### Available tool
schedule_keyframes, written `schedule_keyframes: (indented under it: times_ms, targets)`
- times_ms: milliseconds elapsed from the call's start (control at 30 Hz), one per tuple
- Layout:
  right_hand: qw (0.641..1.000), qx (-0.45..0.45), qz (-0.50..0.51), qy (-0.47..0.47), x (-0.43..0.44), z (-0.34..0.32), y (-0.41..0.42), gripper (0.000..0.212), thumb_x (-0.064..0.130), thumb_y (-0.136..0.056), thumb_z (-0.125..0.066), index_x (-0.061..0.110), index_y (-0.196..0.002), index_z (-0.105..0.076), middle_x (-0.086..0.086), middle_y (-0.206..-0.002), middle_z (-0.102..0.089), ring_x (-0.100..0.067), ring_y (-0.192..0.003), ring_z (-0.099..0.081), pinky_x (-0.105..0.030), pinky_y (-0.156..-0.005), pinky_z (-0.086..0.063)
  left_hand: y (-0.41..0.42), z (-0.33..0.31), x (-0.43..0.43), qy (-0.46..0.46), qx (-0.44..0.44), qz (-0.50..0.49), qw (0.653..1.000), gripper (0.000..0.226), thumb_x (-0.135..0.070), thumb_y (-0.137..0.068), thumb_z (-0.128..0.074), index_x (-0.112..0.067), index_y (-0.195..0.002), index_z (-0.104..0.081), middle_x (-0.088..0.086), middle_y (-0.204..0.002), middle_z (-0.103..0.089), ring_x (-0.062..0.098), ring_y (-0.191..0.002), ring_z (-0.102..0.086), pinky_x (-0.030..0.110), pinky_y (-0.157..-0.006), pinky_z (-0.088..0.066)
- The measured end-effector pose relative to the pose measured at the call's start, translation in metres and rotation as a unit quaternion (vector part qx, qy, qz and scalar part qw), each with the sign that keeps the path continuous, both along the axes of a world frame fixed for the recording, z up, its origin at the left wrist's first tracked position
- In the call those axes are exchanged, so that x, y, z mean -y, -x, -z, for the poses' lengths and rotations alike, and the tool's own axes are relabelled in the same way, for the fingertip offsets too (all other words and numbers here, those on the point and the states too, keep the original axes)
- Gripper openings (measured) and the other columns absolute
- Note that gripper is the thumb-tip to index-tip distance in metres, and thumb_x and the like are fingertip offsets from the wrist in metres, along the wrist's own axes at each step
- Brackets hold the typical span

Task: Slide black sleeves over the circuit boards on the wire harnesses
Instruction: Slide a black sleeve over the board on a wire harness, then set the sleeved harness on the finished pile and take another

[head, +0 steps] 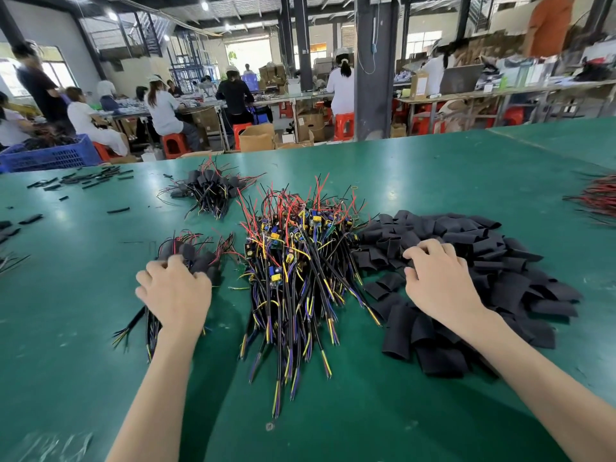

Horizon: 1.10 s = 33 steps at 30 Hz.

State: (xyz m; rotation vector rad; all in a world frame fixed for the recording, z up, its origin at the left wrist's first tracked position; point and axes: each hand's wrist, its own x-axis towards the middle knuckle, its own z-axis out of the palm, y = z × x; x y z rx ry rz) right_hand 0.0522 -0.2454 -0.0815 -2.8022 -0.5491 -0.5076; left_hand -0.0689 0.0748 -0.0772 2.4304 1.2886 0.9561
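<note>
- The unsleeved wire harnesses (300,255), circuit boards uppermost, lie heaped mid-counter between your hands.
- The black sleeves (493,258) are piled just to their right; your right hand (436,278) rests on them, fingers bent into the pile (whether they pinch one, I cannot tell).
- Your left hand (173,291) has its fingers curled round the sleeved bundle (195,258).
- A second sleeved bundle (210,188) lies farther back on the green counter (416,181).
- The blue crate (50,156), far left, holds dark wires.

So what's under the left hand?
A small bundle of sleeved harnesses: black sleeves poke out above the left hand, wire ends below. The bundle's middle is hidden.
</note>
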Motion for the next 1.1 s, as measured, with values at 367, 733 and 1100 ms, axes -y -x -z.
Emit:
schedule_keyframes:
  times_ms: [367,733,1100]
  targets:
    - [0.995,-0.080,0.025,0.062,0.013,0.004,-0.023,0.046,0.034,-0.095,-0.045,0.025,-0.140,-0.035,-0.005,-0.136,-0.042,-0.031,-0.121,-0.037,-0.043,-0.096,-0.035,-0.091,-0.032,0.099,-0.117,-0.098,0.212,0.965,0.048,-0.050,-0.090,-0.049,-0.014,-0.122,-0.055,0.010,-0.125,-0.053,0.029,-0.120,-0.042,0.041,-0.100,-0.030]
    - [0.995,-0.099,0.006,0.024,0.011,0.004,-0.029,0.030,0.030,-0.092,-0.056,0.004,-0.107,-0.053,-0.014,-0.109,-0.048,-0.030,-0.109,-0.044,-0.031,-0.087,-0.032,-0.102,-0.043,0.102,-0.052,-0.056,0.192,0.978,0.017,-0.018,-0.088,-0.056,-0.017,-0.101,-0.066,0.006,-0.105,-0.067,0.033,-0.108,-0.052,0.040,-0.092,-0.035]
    - [0.993,-0.101,-0.007,-0.054,0.012,0.001,-0.025,0.023,0.024,-0.084,-0.066,0.013,-0.091,-0.047,-0.005,-0.096,-0.054,-0.026,-0.093,-0.052,-0.033,-0.070,-0.037,-0.077,-0.115,0.102,0.196,0.303,0.341,0.868,0.041,0.002,-0.094,-0.042,-0.007,-0.132,-0.032,0.008,-0.100,-0.063,0.021,-0.083,-0.065,0.038,-0.078,-0.055]
